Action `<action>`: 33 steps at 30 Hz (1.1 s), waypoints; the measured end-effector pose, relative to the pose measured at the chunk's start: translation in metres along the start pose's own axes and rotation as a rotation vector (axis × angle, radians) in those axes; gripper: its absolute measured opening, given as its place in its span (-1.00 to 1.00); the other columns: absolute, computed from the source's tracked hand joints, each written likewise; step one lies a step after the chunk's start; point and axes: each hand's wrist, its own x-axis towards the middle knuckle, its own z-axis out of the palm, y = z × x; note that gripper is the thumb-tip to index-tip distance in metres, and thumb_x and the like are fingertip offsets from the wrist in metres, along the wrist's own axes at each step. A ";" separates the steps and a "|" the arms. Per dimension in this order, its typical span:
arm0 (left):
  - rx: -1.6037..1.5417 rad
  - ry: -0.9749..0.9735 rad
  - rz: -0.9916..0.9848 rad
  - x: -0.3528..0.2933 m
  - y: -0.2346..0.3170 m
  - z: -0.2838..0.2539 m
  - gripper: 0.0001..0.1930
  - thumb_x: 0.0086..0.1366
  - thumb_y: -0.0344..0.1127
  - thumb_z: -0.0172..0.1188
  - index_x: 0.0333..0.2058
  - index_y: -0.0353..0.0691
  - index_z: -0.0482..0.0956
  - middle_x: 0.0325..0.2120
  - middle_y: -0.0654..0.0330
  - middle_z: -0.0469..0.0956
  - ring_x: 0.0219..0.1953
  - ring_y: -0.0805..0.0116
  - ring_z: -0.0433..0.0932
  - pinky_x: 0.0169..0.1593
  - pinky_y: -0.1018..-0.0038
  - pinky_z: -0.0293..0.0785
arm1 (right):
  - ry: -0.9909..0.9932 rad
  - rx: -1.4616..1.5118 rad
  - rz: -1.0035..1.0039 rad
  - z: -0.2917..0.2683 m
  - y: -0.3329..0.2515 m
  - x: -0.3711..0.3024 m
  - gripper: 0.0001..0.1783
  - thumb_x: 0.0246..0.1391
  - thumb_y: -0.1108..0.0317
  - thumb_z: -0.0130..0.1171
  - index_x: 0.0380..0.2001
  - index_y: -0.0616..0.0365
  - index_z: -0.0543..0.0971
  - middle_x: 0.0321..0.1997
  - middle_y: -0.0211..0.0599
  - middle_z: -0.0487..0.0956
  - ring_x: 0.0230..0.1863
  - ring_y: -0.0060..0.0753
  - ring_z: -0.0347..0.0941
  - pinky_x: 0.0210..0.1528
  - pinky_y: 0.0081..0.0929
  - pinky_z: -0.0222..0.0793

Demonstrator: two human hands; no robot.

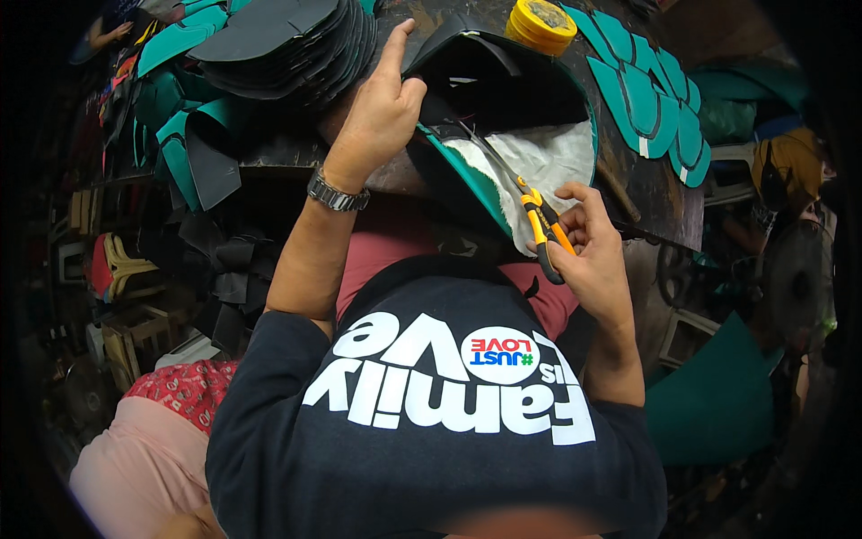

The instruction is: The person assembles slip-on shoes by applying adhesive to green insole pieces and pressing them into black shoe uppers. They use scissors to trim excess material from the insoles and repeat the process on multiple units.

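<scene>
My right hand [588, 256] grips a pair of long-nose pliers [541, 218] with yellow and black handles. Their slim jaws point up and left over white cloth [557, 166] at the mouth of a hollow black piece with a green edge [467, 180]. This piece stands at the table's front edge, its dark inside facing me. Beside its left rim is my left hand [382, 112], index finger stretched out and thumb apart; the other fingers are mostly hidden. A metal watch circles the left wrist.
Stacked black cut pieces [278, 54] and green pieces [180, 148] lie at the left. Yellow tape rolls [540, 27] stand behind the hollow piece. Green cut panels [633, 99] spread over the table's right side. A person in pink trousers [144, 458] is at lower left.
</scene>
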 end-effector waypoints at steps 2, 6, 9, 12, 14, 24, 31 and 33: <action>-0.035 0.006 -0.007 -0.002 0.000 0.003 -0.29 0.33 -0.45 -0.04 0.45 -0.29 0.04 -0.30 -0.03 0.51 -0.40 0.38 0.48 -0.18 0.40 0.46 | 0.011 -0.011 -0.032 0.005 0.002 0.000 -0.37 -0.05 0.69 0.17 0.16 0.23 0.37 -0.38 -0.39 0.49 -0.41 -0.72 0.43 -0.31 -0.72 0.40; -0.111 -0.008 -0.098 -0.008 0.003 0.006 -0.28 0.36 -0.47 -0.02 0.47 -0.31 0.01 0.16 -0.07 0.44 -0.05 0.39 0.48 0.14 0.52 0.40 | 0.018 -0.074 -0.081 0.013 0.003 0.001 -0.39 0.00 0.68 0.18 0.17 0.21 0.37 -0.39 -0.39 0.49 -0.42 -0.73 0.43 -0.33 -0.72 0.37; -0.127 -0.002 -0.094 -0.009 0.005 0.006 -0.28 0.37 -0.46 -0.02 0.48 -0.31 0.00 0.17 -0.07 0.44 -0.02 0.38 0.48 0.16 0.52 0.38 | 0.007 -0.105 -0.069 0.015 0.003 0.001 -0.40 0.02 0.68 0.18 0.18 0.21 0.37 -0.39 -0.39 0.49 -0.42 -0.74 0.43 -0.36 -0.72 0.36; -0.123 -0.003 -0.099 -0.010 0.006 0.004 -0.28 0.37 -0.46 -0.02 0.48 -0.30 -0.01 0.16 -0.07 0.45 -0.02 0.38 0.48 0.17 0.52 0.38 | -0.014 -0.007 -0.006 0.015 0.001 0.000 -0.39 0.02 0.69 0.19 0.18 0.21 0.37 -0.40 -0.41 0.49 -0.43 -0.76 0.42 -0.38 -0.73 0.34; -0.114 -0.003 -0.099 -0.010 0.006 0.004 -0.27 0.36 -0.45 -0.02 0.48 -0.29 -0.01 0.15 -0.07 0.45 -0.04 0.39 0.48 0.15 0.52 0.39 | -0.015 0.083 0.031 0.013 0.001 -0.001 -0.38 0.01 0.69 0.21 0.18 0.21 0.37 -0.41 -0.43 0.47 -0.44 -0.77 0.39 -0.40 -0.74 0.31; -0.053 -0.033 -0.094 -0.015 0.015 0.005 -0.25 0.36 -0.45 -0.01 0.49 -0.27 -0.04 0.13 -0.03 0.47 -0.25 0.51 0.45 0.00 0.54 0.45 | 0.032 -0.051 -0.041 0.011 0.001 0.007 -0.26 -0.07 0.57 0.37 0.23 0.15 0.37 -0.47 -0.48 0.36 -0.48 -0.70 0.25 -0.43 -0.68 0.18; -0.048 -0.018 -0.055 -0.016 0.011 0.008 -0.26 0.38 -0.45 -0.01 0.49 -0.28 -0.03 0.25 -0.11 0.39 -0.04 0.39 0.50 0.16 0.48 0.40 | 0.027 -0.134 -0.133 0.018 0.001 0.017 -0.29 -0.04 0.49 0.39 0.23 0.13 0.39 -0.48 -0.46 0.33 -0.50 -0.66 0.25 -0.44 -0.63 0.19; -0.052 -0.023 -0.063 -0.016 0.009 0.009 -0.27 0.38 -0.45 0.00 0.48 -0.29 -0.03 0.28 -0.13 0.36 0.05 0.34 0.49 0.22 0.46 0.35 | 0.022 -0.192 -0.134 0.017 -0.001 0.018 -0.31 -0.03 0.52 0.37 0.22 0.13 0.40 -0.48 -0.48 0.33 -0.50 -0.69 0.24 -0.45 -0.65 0.18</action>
